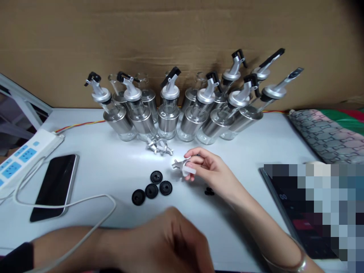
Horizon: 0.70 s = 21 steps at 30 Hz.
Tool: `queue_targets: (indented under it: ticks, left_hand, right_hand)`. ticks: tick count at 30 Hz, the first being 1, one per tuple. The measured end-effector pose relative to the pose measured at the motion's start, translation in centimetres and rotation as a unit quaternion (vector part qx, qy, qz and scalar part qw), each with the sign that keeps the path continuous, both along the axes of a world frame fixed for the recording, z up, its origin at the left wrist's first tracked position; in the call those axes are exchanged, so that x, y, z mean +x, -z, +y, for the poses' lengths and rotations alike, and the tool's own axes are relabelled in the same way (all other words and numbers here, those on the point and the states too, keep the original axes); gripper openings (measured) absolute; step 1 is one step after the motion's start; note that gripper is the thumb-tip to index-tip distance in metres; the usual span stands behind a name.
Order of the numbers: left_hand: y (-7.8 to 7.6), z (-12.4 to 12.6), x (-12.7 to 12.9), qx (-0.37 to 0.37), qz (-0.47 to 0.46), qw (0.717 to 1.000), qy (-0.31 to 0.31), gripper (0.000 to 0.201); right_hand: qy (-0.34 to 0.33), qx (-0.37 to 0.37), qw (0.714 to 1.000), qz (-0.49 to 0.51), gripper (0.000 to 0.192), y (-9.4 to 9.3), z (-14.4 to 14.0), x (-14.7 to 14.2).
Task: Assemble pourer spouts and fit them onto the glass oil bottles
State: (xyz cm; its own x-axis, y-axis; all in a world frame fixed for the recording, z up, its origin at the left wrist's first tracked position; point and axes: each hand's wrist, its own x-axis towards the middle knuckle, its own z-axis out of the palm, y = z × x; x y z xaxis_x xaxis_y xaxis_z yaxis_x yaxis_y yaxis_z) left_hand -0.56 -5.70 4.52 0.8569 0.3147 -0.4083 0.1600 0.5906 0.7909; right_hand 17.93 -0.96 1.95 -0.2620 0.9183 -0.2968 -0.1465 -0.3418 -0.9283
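Between the thumb and fingers of my right hand [209,167] is a silver pourer spout [179,165] with a whitish plastic stem, held just above the table. My left hand [170,242] is slightly blurred at the bottom edge, its fingers curled in; whatever they hold is hidden. Several black round caps [151,190] lie on the table between the hands. Two more silver pourer spouts [160,146] rest beyond them, close to the bottles. Small black pieces [209,191] sit under my right wrist.
Several glass bottles [168,117] with metal sleeves stand along the cardboard wall [176,34], many topped with pourers. On the left are a phone [54,187], a white cable [108,197] and a power strip [28,155]. A dark device [295,212], partly pixelated, and patterned fabric [327,136] are at right.
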Motion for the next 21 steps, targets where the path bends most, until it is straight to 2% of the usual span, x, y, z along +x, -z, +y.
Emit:
queue_targets:
  ticks: [2, 3, 4, 5, 6, 8, 9, 10, 11, 15, 18, 21]
  left_hand:
    - [0.6, 1.2, 0.4, 0.002, 0.018, 0.999, -0.032, 0.031]
    - [1.2, 1.8, 0.4, 0.059, 0.025, 0.996, -0.067, 0.031]
    - [1.7, 2.3, 0.2, 0.154, 0.032, 0.982, -0.103, 0.033]
    - [2.3, 2.7, 0.0, 0.279, 0.038, 0.95, -0.135, 0.039]
    - [2.7, 3.0, -0.2, 0.413, 0.037, 0.897, -0.153, 0.043]
    - [3.5, 3.5, -0.7, 0.624, 0.033, 0.764, -0.163, 0.046]
    - [3.8, 3.7, -0.9, 0.686, 0.032, 0.709, -0.162, 0.045]
    - [4.0, 3.8, -1.0, 0.721, 0.033, 0.672, -0.167, 0.042]
    - [4.2, 3.9, -1.1, 0.735, 0.038, 0.653, -0.182, 0.037]
    - [4.9, 4.3, -1.0, 0.716, 0.049, 0.649, -0.252, 0.012]
    - [5.4, 4.5, -1.1, 0.752, 0.041, 0.616, -0.23, 0.016]
    - [5.6, 4.4, -1.2, 0.771, 0.061, 0.6, -0.204, 0.016]
  right_hand:
    - [0.01, 0.018, 0.999, -0.025, 0.026, 0.1, -0.1, -0.2]
    - [0.019, 0.029, 0.999, -0.039, 0.024, 0.1, -0.2, -0.3]
    - [0.033, 0.044, 0.997, -0.054, 0.021, 0.1, -0.3, -0.3]
    - [0.051, 0.062, 0.994, -0.069, 0.017, 0.2, -0.4, -0.4]
    - [0.069, 0.085, 0.99, -0.083, 0.015, 0.2, -0.5, -0.5]
    - [0.091, 0.138, 0.98, -0.109, 0.011, 0.2, -0.9, -0.6]
    - [0.094, 0.165, 0.974, -0.121, 0.012, 0.2, -1.0, -0.7]
    - [0.092, 0.192, 0.968, -0.132, 0.013, 0.3, -1.2, -0.8]
    - [0.087, 0.218, 0.962, -0.141, 0.014, 0.3, -1.4, -0.8]
    - [0.054, 0.32, 0.93, -0.173, 0.021, 0.6, -2.3, -1.3]
    - [0.029, 0.367, 0.908, -0.199, 0.023, 0.6, -2.5, -1.6]
    - [-0.032, 0.354, 0.911, -0.211, 0.021, -0.3, -2.2, -0.7]
